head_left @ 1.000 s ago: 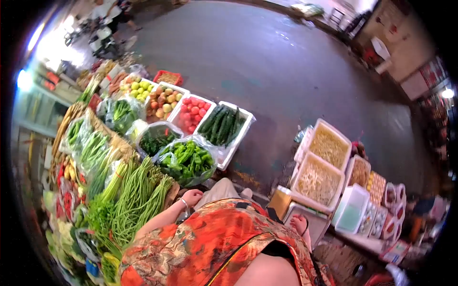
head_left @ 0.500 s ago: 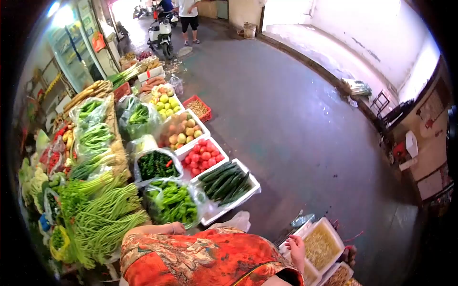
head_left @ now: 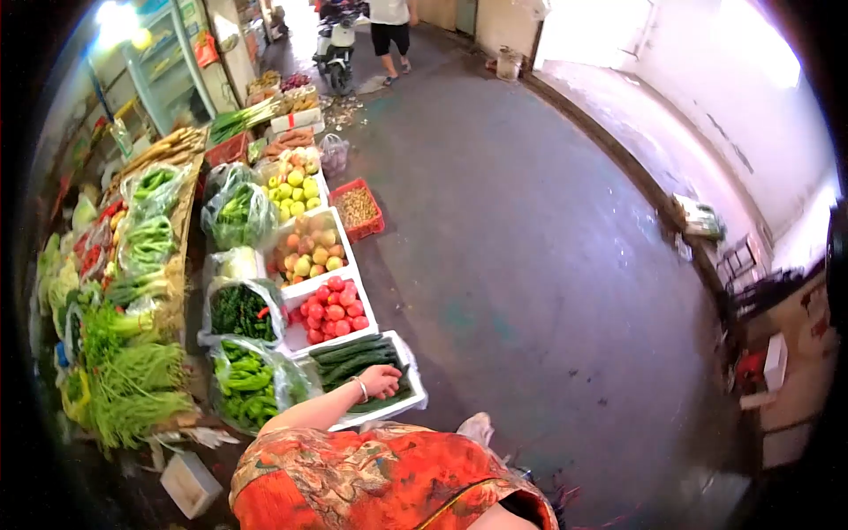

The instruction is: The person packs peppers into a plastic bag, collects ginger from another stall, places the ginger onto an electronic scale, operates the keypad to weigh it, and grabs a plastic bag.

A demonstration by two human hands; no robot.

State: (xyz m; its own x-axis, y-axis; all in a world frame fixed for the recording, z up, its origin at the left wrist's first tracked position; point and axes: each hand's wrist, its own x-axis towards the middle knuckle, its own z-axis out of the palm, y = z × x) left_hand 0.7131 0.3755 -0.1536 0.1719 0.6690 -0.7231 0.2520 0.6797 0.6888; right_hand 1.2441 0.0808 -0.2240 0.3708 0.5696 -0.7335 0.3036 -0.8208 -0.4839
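Note:
My left hand (head_left: 380, 382), with a bracelet at its wrist, reaches over the right part of a white foam box (head_left: 416, 371) of dark green cucumbers (head_left: 349, 356). Its fingers look loosely bent and apart, with nothing seen in them; whether they touch a cucumber I cannot make out. Left of the box sits a clear bag of green peppers (head_left: 243, 382). Just behind the box lie red tomatoes (head_left: 333, 311) in another white box. My right hand is out of view; only the patterned red clothing (head_left: 371, 473) shows at the bottom.
Yellow-red fruit (head_left: 311, 252), green apples (head_left: 292, 193) and a red crate (head_left: 360, 231) continue the row backward. Long beans (head_left: 132, 389) lie on the left stand. A white foam box (head_left: 190, 485) is low at left. A person (head_left: 389, 35) walks near a parked scooter (head_left: 336, 49).
My left hand has moved forward from beside the pepper bag to over the cucumbers. My right hand has left the view. The view has turned, and the boxes at lower right are gone from it.

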